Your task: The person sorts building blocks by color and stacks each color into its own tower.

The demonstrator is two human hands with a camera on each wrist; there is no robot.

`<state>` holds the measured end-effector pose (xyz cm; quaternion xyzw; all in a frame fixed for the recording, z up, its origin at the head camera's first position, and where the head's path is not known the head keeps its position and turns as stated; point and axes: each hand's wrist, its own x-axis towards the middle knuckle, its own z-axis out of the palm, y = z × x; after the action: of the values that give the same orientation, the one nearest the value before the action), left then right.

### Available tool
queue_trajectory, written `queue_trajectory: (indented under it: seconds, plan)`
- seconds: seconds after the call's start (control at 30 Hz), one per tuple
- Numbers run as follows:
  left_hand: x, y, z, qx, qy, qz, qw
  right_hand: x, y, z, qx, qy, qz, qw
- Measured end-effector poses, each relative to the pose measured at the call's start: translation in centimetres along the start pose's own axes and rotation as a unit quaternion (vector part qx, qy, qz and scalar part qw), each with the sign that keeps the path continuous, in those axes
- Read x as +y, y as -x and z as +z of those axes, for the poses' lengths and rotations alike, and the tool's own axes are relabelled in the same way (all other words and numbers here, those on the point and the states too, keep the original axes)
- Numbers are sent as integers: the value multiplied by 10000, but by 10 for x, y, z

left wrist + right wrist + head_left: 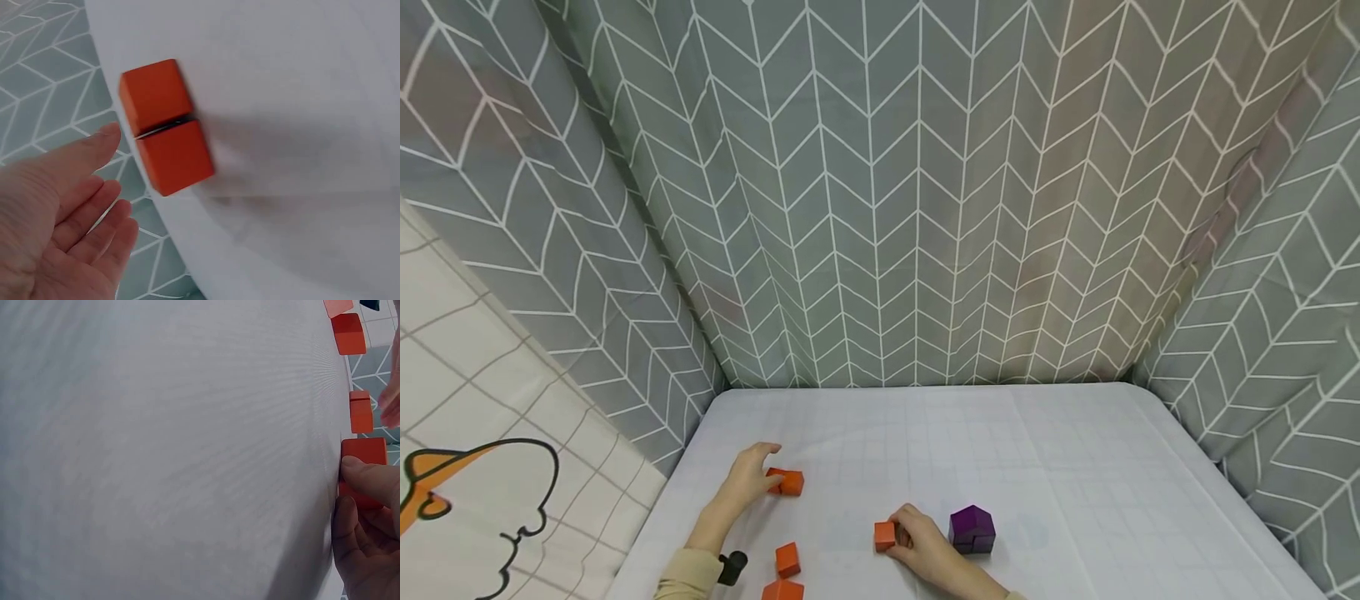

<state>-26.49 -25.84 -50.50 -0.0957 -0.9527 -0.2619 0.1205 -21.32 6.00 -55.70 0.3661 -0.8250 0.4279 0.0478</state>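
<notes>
My right hand (925,546) pinches an orange cube (884,536) between thumb and fingers, low at the white table. In the right wrist view the thumb lies across the face of that cube (365,448). Farther left, my left hand (747,477) hovers by two orange blocks (792,483) lying end to end. Its thumb and fingers are spread and relaxed. The left wrist view shows a thin gap between the upper block (155,97) and the lower block (176,156), with the thumb tip just beside them.
A purple block shape (972,531) with a peaked top stands right of my right hand. Nearer me lie an orange cube (787,559) and another orange block (783,591), cut off by the frame. Patterned grey curtains (917,208) surround the white table (1075,492).
</notes>
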Motion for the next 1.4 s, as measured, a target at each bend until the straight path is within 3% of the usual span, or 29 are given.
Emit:
queue_trajectory:
  seconds: [0.13, 0.33, 0.57, 0.9, 1.4]
  plan:
    - [-5, 2, 4, -87, 31, -65, 9999, -1, 0, 0, -52, -32, 45, 10000]
    - [-8, 6, 5, 152, 120, 210, 9996, -1, 0, 0, -27, 43, 36, 10000]
    - [-15, 7, 10, -220, 357, -253, 9988, 2, 0, 0, 15, 98, -37, 9999]
    - [-24, 18, 20, -160, 21, -104, 9998, 1, 0, 0, -26, 63, -7, 10000]
    - [-24, 22, 19, -190, 119, -278, 9994, 1, 0, 1, -64, -14, 29, 10000]
